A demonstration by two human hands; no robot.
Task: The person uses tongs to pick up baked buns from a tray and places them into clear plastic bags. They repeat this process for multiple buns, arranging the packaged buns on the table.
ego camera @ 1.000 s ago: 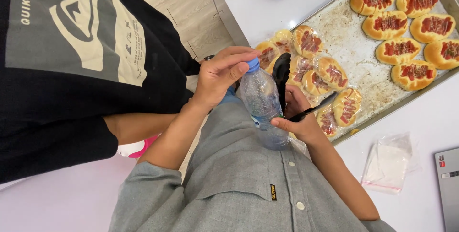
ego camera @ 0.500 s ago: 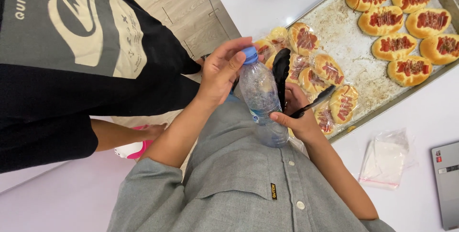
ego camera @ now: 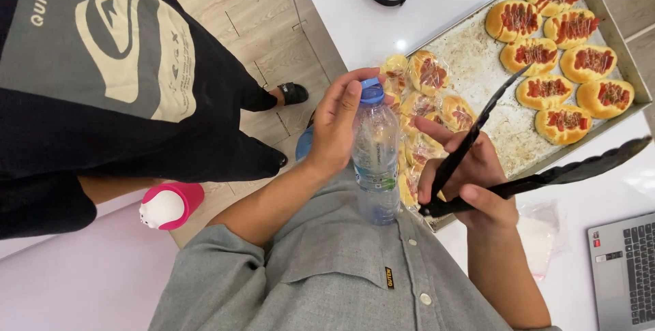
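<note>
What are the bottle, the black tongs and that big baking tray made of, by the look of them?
Bottle: clear thin plastic, see-through and glossy, with an opaque blue plastic cap. Tongs: matte black, probably plastic or coated metal; the look cannot settle which. Baking tray: dull grey metal, likely aluminium, stained from use.

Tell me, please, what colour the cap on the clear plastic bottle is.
Blue: the cap tops the bottle, under the left hand in the head view.
</note>
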